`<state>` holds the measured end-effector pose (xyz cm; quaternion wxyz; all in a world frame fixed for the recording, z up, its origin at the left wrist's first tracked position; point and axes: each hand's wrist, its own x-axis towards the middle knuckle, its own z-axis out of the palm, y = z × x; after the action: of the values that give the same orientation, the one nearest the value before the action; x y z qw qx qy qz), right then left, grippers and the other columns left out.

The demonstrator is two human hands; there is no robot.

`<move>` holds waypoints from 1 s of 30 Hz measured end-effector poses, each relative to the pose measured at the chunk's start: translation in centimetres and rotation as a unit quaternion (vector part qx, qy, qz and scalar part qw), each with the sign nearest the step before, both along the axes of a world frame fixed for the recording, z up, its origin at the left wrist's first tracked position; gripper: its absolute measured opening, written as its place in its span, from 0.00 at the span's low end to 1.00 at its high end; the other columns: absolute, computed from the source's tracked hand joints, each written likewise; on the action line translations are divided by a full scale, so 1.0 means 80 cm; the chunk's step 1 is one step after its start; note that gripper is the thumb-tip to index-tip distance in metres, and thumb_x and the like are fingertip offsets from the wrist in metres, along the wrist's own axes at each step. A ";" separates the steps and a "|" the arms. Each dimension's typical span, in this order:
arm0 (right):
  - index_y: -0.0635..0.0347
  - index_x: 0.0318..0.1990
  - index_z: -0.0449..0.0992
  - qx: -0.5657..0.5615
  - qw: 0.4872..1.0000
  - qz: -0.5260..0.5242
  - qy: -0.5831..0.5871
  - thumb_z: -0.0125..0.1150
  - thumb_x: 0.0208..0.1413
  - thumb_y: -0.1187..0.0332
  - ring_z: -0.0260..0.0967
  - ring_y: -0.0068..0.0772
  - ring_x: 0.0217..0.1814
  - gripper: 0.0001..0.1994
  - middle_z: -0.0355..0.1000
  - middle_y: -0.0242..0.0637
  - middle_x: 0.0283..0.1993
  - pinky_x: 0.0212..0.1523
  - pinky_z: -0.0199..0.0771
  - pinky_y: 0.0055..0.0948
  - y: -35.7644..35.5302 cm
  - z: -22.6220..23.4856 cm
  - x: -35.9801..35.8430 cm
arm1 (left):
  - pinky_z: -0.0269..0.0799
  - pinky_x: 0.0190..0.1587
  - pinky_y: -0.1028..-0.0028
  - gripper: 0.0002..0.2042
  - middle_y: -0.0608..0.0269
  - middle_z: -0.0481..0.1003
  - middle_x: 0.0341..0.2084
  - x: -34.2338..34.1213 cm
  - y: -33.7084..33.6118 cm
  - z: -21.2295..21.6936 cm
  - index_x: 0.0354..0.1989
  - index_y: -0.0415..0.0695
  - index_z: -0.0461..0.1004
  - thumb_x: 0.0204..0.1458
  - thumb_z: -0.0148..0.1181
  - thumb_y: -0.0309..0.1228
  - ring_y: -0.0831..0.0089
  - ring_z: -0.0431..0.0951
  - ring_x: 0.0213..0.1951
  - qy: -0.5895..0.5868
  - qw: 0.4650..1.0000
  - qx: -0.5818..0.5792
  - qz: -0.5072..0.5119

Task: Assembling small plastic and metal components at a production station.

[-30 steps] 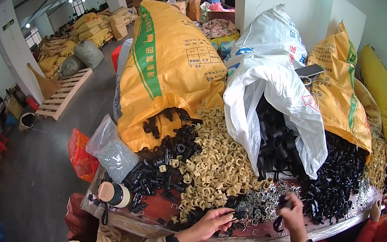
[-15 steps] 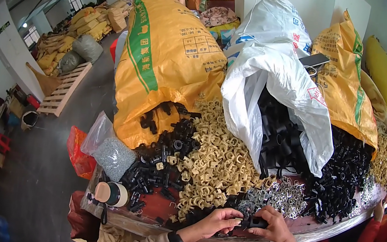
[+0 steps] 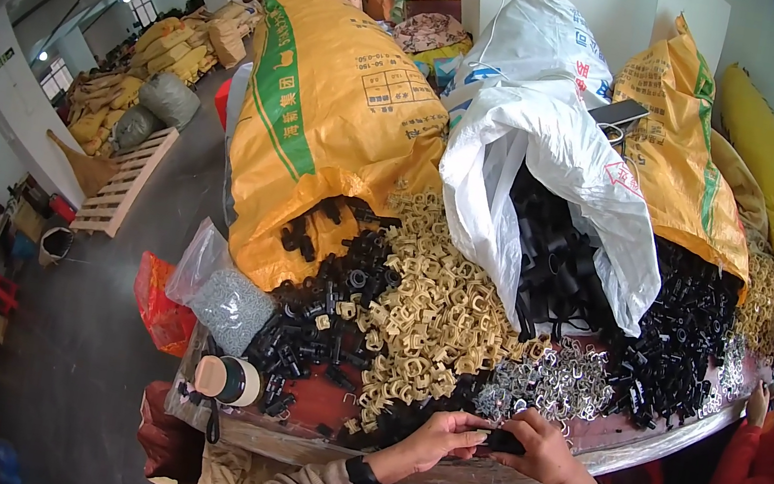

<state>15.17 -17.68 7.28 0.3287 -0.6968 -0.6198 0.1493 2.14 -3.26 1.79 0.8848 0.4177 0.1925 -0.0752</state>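
My right hand (image 3: pixel 544 451) is closed around a short black plastic part (image 3: pixel 504 442), the fingers covering much of it. At the part's left end, my left hand (image 3: pixel 436 444) pinches with thumb and fingertips. What lies under those fingertips is mostly hidden. Both hands meet over the table's near edge. Just beyond them is a pile of shiny metal clips (image 3: pixel 559 383), and farther left a larger heap of beige plastic clips (image 3: pixel 439 326). Black plastic fittings (image 3: pixel 322 333) lie left of the beige ones, and small black pieces (image 3: pixel 667 357) form a mound on the right.
An orange sack (image 3: pixel 348 104), a white sack (image 3: pixel 483 146) with black parts in its mouth, and another orange sack (image 3: pixel 664 154) stand behind the heaps. A phone (image 3: pixel 620 113) lies on top. At left are a lidded cup (image 3: pixel 235 382) and a bag of grey pellets (image 3: pixel 233 317). A co-worker's red sleeve (image 3: pixel 740 475) is at right.
My right hand has tilted over the black part, hiding more of it. My fingers are closer together. The co-worker's hands at right have moved apart. The whole view has shifted slightly.
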 end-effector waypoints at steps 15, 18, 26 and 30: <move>0.63 0.40 0.67 -0.074 0.991 0.047 0.096 0.65 0.33 0.64 0.65 0.44 0.33 0.24 0.64 0.43 0.34 0.33 0.68 0.32 0.002 -0.006 0.008 | 0.65 0.28 0.85 0.13 0.69 0.69 0.25 -0.007 0.008 -0.025 0.40 0.38 0.66 0.47 0.52 0.30 0.84 0.68 0.25 0.032 0.997 -0.031 -0.065; 0.64 0.39 0.67 -0.080 0.992 0.041 0.089 0.65 0.33 0.64 0.65 0.44 0.32 0.23 0.64 0.43 0.34 0.31 0.68 0.31 0.003 -0.008 0.012 | 0.65 0.27 0.86 0.13 0.69 0.69 0.25 -0.001 0.008 -0.027 0.39 0.38 0.66 0.46 0.54 0.31 0.84 0.68 0.24 0.038 0.996 -0.050 -0.057; 0.64 0.37 0.68 -0.008 0.999 0.003 0.052 0.66 0.31 0.65 0.65 0.41 0.28 0.22 0.64 0.41 0.30 0.28 0.67 0.31 -0.002 -0.017 0.011 | 0.65 0.29 0.84 0.12 0.67 0.69 0.25 0.008 0.004 -0.015 0.40 0.37 0.66 0.47 0.52 0.28 0.83 0.68 0.25 0.014 0.998 -0.032 -0.050; 0.64 0.40 0.67 -0.050 0.995 0.019 0.086 0.64 0.33 0.65 0.65 0.42 0.28 0.23 0.63 0.41 0.31 0.28 0.68 0.32 -0.013 -0.017 0.009 | 0.66 0.29 0.83 0.12 0.67 0.69 0.24 0.001 -0.002 -0.002 0.40 0.36 0.66 0.47 0.52 0.27 0.83 0.68 0.24 -0.029 0.996 0.048 -0.063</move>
<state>15.88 -18.70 5.91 0.3421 -0.6850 -0.5944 0.2458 2.20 -3.38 1.63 0.8626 0.4726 0.1436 -0.1092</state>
